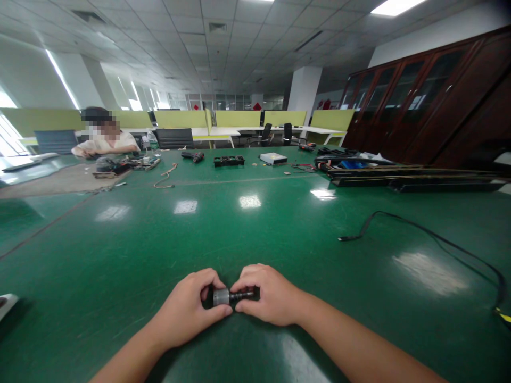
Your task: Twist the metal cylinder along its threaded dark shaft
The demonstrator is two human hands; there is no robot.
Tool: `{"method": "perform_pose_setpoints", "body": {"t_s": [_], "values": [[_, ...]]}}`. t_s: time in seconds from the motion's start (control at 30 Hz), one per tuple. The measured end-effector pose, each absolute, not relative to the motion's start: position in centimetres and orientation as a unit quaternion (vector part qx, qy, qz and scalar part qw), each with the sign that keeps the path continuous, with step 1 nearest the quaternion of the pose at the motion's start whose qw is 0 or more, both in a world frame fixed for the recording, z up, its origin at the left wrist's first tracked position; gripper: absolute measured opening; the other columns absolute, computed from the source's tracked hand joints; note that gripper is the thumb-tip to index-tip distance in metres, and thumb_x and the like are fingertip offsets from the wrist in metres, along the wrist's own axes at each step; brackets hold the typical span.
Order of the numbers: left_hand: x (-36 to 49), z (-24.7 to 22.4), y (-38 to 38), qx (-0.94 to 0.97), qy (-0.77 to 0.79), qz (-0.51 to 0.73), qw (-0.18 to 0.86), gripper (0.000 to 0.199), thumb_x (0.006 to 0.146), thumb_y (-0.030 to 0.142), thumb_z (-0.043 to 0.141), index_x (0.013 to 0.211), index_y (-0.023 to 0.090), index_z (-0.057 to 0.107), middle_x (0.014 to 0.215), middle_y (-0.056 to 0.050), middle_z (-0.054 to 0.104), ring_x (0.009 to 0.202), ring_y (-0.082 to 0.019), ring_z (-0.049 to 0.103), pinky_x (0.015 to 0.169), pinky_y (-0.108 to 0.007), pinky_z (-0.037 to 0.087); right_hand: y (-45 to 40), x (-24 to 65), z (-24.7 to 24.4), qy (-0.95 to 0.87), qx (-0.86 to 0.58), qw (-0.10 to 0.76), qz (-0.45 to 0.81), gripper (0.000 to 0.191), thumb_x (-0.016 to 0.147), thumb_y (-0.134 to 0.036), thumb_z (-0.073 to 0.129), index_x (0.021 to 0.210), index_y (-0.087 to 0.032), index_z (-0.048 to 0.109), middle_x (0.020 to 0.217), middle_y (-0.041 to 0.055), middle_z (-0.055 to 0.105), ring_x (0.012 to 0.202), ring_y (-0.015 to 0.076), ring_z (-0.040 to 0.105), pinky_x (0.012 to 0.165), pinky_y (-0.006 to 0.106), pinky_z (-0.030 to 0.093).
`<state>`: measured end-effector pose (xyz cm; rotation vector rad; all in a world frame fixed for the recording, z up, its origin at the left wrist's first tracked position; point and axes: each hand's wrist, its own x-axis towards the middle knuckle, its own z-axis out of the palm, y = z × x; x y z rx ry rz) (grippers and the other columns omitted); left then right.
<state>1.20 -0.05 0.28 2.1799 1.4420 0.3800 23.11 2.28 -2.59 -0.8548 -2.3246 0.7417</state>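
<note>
Low in the head view, a small grey metal cylinder with a dark stepped shaft [222,297] lies sideways between my hands, close above the green tabletop [207,234]. The fingers and thumb of my left hand [191,300] curl round its thick grey end. At the other end, my right hand [267,293] is closed about the thin shaft, thumb below and fingers above. Its shaft tip points right, into my right palm. What exact part this is, I cannot make out. Some fingertips are hidden behind the piece.
A black cable [439,234] curves over the table's right side. Farther back lie a silver drive-like box [273,158], a black bracket [229,161], a dark power tool [193,156] and long black rails [399,178]. Another person [106,135] sits at the far left.
</note>
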Motion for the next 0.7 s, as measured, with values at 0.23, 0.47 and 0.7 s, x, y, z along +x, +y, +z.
{"method": "perform_pose_setpoints", "body": {"t_s": [0.23, 0.47, 0.7], "values": [[1.2, 0.4, 0.0, 0.807, 0.515, 0.149, 0.248, 0.02, 0.076, 0.037, 0.071, 0.084, 0.02, 0.064, 0.077, 0.002, 0.056, 0.073, -0.017, 0.052, 0.066, -0.026, 0.035, 2.5, 23.0, -2.9, -0.863, -0.311, 0.287, 0.276, 0.019, 0.069, -0.022, 0.079, 0.087, -0.019, 0.073, 0.076, -0.0009, 0.064, 0.071, 0.0136, 0.058, 0.068, 0.024, 0.041], [1.2, 0.2, 0.0, 0.806, 0.52, 0.146, 0.243, 0.022, 0.076, 0.038, 0.071, 0.082, 0.019, 0.062, 0.076, 0.002, 0.055, 0.072, -0.017, 0.052, 0.065, -0.025, 0.035, 2.5, 23.1, -2.9, -0.852, -0.33, 0.3, 0.274, 0.014, 0.068, -0.019, 0.078, 0.08, -0.018, 0.07, 0.071, -0.0019, 0.06, 0.068, 0.0126, 0.055, 0.063, 0.023, 0.039], [1.0, 0.2, -0.1, 0.804, 0.52, 0.146, 0.249, 0.023, 0.076, 0.039, 0.073, 0.083, 0.02, 0.063, 0.077, 0.003, 0.056, 0.073, -0.017, 0.052, 0.066, -0.025, 0.035, 3.0, 24.4, -2.4, -0.856, -0.334, 0.28, 0.277, 0.011, 0.064, -0.016, 0.077, 0.07, -0.017, 0.068, 0.066, -0.0024, 0.059, 0.064, 0.0119, 0.054, 0.062, 0.024, 0.039]]}}
